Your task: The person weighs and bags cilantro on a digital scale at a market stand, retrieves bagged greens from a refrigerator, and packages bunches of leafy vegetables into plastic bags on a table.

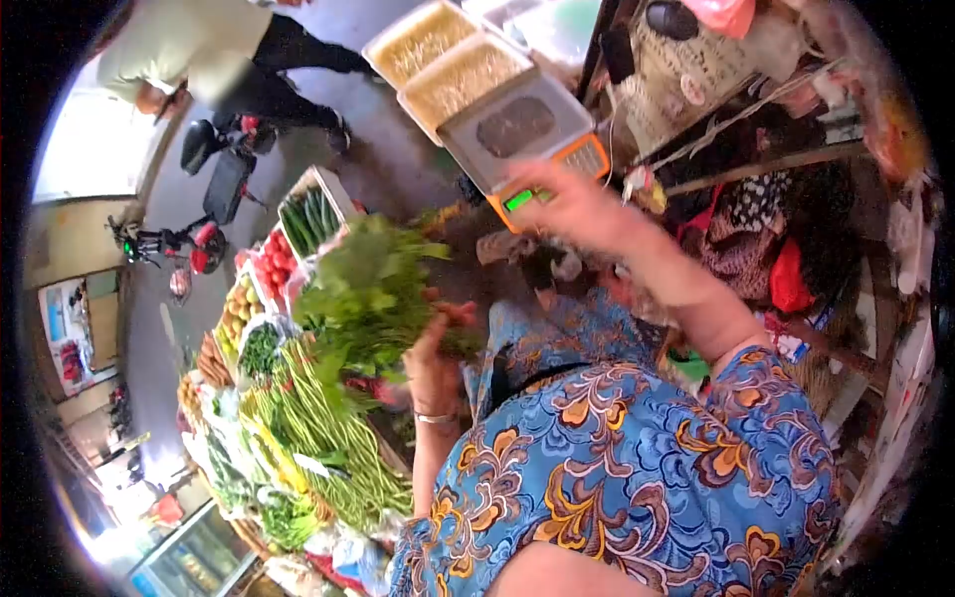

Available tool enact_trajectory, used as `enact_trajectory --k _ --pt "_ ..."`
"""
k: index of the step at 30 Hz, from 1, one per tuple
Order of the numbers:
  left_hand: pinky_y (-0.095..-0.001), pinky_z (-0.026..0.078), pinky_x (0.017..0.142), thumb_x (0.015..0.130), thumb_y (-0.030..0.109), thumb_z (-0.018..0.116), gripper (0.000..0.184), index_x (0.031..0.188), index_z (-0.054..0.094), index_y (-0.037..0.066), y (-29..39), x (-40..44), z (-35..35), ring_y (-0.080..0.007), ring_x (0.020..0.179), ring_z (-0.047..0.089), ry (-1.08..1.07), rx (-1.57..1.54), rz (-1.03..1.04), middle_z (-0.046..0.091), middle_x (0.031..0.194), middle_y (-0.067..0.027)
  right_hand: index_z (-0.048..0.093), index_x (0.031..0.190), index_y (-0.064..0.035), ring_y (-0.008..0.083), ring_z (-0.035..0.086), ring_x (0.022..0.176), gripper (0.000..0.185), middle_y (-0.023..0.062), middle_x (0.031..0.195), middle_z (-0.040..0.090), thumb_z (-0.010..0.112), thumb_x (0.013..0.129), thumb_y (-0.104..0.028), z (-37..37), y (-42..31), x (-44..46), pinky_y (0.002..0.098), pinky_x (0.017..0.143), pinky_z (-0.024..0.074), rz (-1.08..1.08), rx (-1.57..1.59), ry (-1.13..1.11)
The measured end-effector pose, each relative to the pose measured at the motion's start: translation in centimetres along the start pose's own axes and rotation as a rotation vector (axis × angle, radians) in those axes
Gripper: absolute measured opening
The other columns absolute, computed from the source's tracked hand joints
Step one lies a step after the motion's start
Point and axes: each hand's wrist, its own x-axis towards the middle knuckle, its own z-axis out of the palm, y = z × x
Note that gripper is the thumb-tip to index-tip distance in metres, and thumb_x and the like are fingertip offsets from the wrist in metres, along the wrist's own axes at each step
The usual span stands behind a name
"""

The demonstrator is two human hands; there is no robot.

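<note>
My left hand [435,363], with a bracelet at its wrist, is closed around a bunch of leafy greens [368,284]. The greens hang over the side of the vegetable display, some leaves smeared by motion. Farther forward, my right hand [562,209] is at the near edge of an orange digital scale [582,154] with a lit green display [519,200]. Motion blurs this hand, so its fingers cannot be made out, nor whether it touches the scale. On the scale's grey tray [468,134] a dark round patch shows.
Long beans [328,433], tomatoes [271,267], cucumbers [310,217] and carrots [213,360] are laid out at left. White trays [453,75] of pale food stand beyond the scale. A person [214,60] is near a parked scooter [231,184]. Shelving with bags [791,279] is at right.
</note>
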Motion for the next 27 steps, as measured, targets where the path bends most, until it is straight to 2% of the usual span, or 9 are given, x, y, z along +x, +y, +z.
enact_trajectory --k 1,2,6,10,11,13,16,23,27 --pt "-0.0484 0.037 0.103 0.088 0.010 0.052 0.016 0.099 0.060 0.001 0.4 0.0 -0.2 -0.0206 0.080 0.058 -0.006 -0.167 0.023 0.058 0.083 -0.0069 0.056 0.122 -0.0033 0.0176 0.055 0.108 0.042 0.0097 0.118 0.059 0.065 0.086 -0.022 -3.0 0.2 -0.3 0.0306 0.094 0.0440 -0.069 -0.055 0.181" --pt "-0.0409 0.042 0.094 0.090 0.011 0.052 0.010 0.088 0.054 0.001 0.4 -0.1 -0.6 -0.0174 0.074 0.053 0.066 -0.240 -0.045 0.051 0.075 -0.0036 0.060 0.117 -0.0034 0.0134 0.059 0.100 0.030 0.0056 0.109 0.063 0.061 0.089 -0.014 -6.1 1.2 -0.4 0.0280 0.092 0.0448 0.012 0.034 0.295" --pt "-0.0320 0.033 0.066 0.091 0.016 0.051 0.022 0.074 0.040 0.009 -0.4 0.5 -1.2 -0.0133 0.060 0.033 0.059 -0.361 -0.051 0.031 0.067 0.0020 0.065 0.096 -0.0031 0.0079 0.057 0.075 0.015 0.0024 0.084 0.064 0.061 0.089 -0.016 -14.9 6.2 -2.3 0.0234 0.066 0.0457 0.095 0.045 0.525" --pt "-0.0309 0.033 0.066 0.092 0.020 0.050 0.024 0.072 0.039 0.011 -1.1 0.4 0.7 -0.0130 0.062 0.034 0.052 -0.249 -0.091 0.031 0.066 0.0016 0.064 0.091 -0.0044 0.0046 0.051 0.060 0.016 0.0007 0.070 0.060 0.063 0.089 -0.020 -16.9 13.6 -4.8 0.0229 0.052 0.0382 0.254 0.002 0.615" --pt "-0.0309 0.033 0.066 0.092 0.020 0.050 0.024 0.072 0.039 0.011 -1.6 0.7 0.8 -0.0130 0.062 0.034 0.049 -0.239 -0.102 0.031 0.066 0.0016 0.063 0.089 -0.0036 0.0075 0.052 0.060 0.016 0.0019 0.069 0.059 0.062 0.089 -0.020 -17.1 15.8 -5.5 0.0249 0.054 0.0398 0.300 -0.141 0.610" --pt "-0.0285 0.033 0.061 0.088 0.014 0.057 0.022 0.106 0.049 0.005 -3.0 1.4 0.5 -0.0105 0.058 0.034 0.042 -0.295 -0.180 0.034 0.069 0.0026 0.061 0.088 -0.0022 0.0108 0.053 0.061 0.019 0.0032 0.069 0.059 0.063 0.088 -0.021 -17.0 20.7 -7.2 0.0282 0.056 0.0416 0.300 -0.264 0.692" --pt "-0.0286 0.033 0.062 0.088 0.013 0.056 0.020 0.105 0.049 0.005 -3.1 2.1 2.3 -0.0106 0.058 0.035 0.079 -0.273 -0.247 0.036 0.069 0.0022 0.062 0.091 -0.0013 0.0142 0.056 0.064 0.022 0.0055 0.072 0.062 0.064 0.086 -0.023 -18.1 28.1 -10.4 0.0312 0.060 0.0444 0.533 -0.454 0.721" --pt "-0.0291 0.034 0.063 0.085 0.010 0.059 0.020 0.101 0.050 0.005 -8.7 5.5 0.1 -0.0122 0.060 0.038 0.203 -0.207 -0.451 0.039 0.067 0.0012 0.062 0.089 -0.0026 0.0111 0.055 0.057 0.019 0.0025 0.070 0.060 0.062 0.087 -0.021 -12.2 43.3 -16.8 0.0274 0.049 0.0424 0.820 -0.185 0.671" --pt "-0.0311 0.034 0.068 0.085 0.017 0.059 0.017 0.079 0.046 0.007 -11.5 7.6 1.0 -0.0150 0.063 0.039 0.216 -0.072 -0.578 0.038 0.064 -0.0008 0.060 0.087 -0.0027 0.0117 0.057 0.060 0.016 0.0020 0.071 0.059 0.064 0.087 -0.019 -7.0 47.7 -19.3 0.0265 0.048 0.0430 0.874 0.032 0.636"
